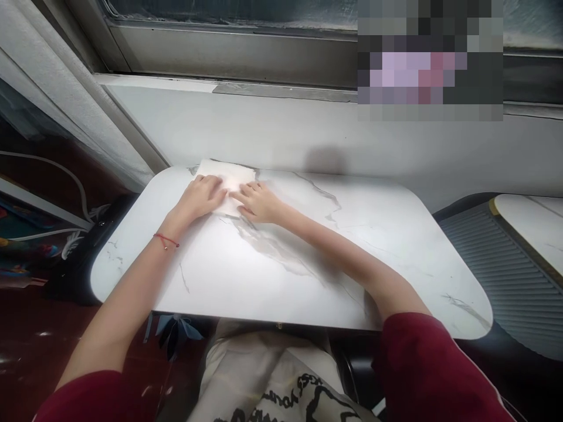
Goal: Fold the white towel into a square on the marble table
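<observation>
A white, roughly square sheet [229, 174] lies flat near the back left edge of a white marble-patterned table [281, 281]. Whether it is a paper towel or a cloth I cannot tell. My left hand [202, 196] rests on its left part, fingers lying forward over it and thumb pointing right. From the right, my right hand [258, 201] lies on the sheet's right part with its fingers spread. The two hands are close together but apart, and both press on the sheet without gripping it.
A wall with a window ledge [281, 91] rises behind the table. A pale curtain [74, 88] and white cables [83, 193] are at the left. To the right stand a grey ribbed surface [501, 269] and another marble-patterned top [536, 223]. Part of the window is pixelated.
</observation>
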The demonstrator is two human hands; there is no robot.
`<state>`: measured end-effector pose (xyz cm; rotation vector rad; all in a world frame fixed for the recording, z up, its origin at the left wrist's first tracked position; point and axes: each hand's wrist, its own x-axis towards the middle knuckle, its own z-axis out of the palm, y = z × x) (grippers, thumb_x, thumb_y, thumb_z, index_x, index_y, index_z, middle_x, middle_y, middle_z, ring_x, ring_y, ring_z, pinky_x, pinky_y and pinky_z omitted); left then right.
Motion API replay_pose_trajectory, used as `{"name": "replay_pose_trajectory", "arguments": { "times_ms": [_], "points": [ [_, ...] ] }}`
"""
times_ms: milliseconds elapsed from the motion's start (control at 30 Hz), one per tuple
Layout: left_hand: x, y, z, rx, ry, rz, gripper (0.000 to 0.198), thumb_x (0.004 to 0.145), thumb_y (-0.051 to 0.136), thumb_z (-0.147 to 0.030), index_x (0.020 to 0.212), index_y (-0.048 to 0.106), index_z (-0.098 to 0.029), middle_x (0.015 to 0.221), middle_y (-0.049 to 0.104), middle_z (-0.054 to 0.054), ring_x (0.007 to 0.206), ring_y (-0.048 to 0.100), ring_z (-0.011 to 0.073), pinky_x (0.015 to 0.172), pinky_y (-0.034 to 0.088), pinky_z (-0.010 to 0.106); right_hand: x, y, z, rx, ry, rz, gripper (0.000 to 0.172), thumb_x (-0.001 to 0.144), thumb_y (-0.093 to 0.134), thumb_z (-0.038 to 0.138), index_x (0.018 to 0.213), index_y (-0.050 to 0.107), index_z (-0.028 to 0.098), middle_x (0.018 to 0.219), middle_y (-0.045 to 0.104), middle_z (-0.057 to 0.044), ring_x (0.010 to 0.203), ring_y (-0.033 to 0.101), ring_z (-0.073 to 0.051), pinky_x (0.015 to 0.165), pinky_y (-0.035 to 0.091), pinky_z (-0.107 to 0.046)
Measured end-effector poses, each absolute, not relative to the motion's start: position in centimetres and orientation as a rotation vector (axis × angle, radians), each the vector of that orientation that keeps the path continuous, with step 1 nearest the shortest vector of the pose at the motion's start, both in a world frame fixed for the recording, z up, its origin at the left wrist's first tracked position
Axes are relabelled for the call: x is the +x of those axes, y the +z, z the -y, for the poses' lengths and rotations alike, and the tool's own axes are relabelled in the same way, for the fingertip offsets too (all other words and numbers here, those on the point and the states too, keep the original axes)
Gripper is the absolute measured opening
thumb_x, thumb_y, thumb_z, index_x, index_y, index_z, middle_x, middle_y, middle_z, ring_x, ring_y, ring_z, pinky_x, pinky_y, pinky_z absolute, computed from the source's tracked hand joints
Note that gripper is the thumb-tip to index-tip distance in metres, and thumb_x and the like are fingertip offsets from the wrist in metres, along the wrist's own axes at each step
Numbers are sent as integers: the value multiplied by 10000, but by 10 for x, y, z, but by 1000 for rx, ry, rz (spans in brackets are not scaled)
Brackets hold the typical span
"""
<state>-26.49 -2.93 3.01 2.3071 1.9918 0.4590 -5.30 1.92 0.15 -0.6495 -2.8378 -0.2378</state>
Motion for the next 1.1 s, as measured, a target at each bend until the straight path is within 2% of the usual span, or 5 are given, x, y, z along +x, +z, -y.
{"name": "replay_pose_trajectory", "arguments": {
  "times_ms": [200, 400, 767, 933, 1100],
  "points": [
    [-234, 48, 49, 2351, 418, -2023, 180, 882, 542, -335, 804, 633, -202, 786, 680, 64, 763, 630, 245, 650, 439, 338, -19, 12, 33, -505, -258, 2865, 531, 1007, 407, 308, 1486, 457, 83, 1118, 636, -176, 909, 472, -270, 837, 353, -425],
    [-217, 57, 66, 2040, 356, -1414, 382, 870, 644, -437, 583, 558, -201, 546, 585, -12, 545, 546, 131, 556, 381, 266, 7, 18, 119, -528, -303, 2916, 464, 1036, 404, 274, 1458, 475, 95, 970, 685, -148, 824, 551, -248, 807, 401, -443],
    [-206, 54, 70, 1969, 337, -1145, 340, 942, 607, -476, 761, 668, -196, 674, 661, 5, 621, 607, 140, 588, 461, 260, 11, 34, 127, -577, -334, 3030, 371, 1042, 351, 112, 1338, 570, 65, 941, 704, -124, 819, 608, -221, 757, 414, -377],
    [-203, 43, 70, 2240, 600, -1312, 290, 979, 511, -459, 1024, 666, -218, 1077, 710, 66, 1010, 653, 228, 891, 522, 368, 13, 34, 86, -995, -324, 2998, 494, 1060, 406, 437, 1343, 570, 66, 1085, 669, -191, 967, 562, -297, 825, 369, -420],
    [-203, 20, 58, 2590, 522, -1474, 467, 1021, 397, -445, 1367, 578, -189, 1499, 548, 147, 1386, 504, 302, 1147, 385, 477, 24, 28, 29, -1208, -281, 2903, 556, 1042, 409, 451, 1482, 493, 121, 1264, 594, -215, 1082, 505, -328, 891, 316, -434]
  ]
}}
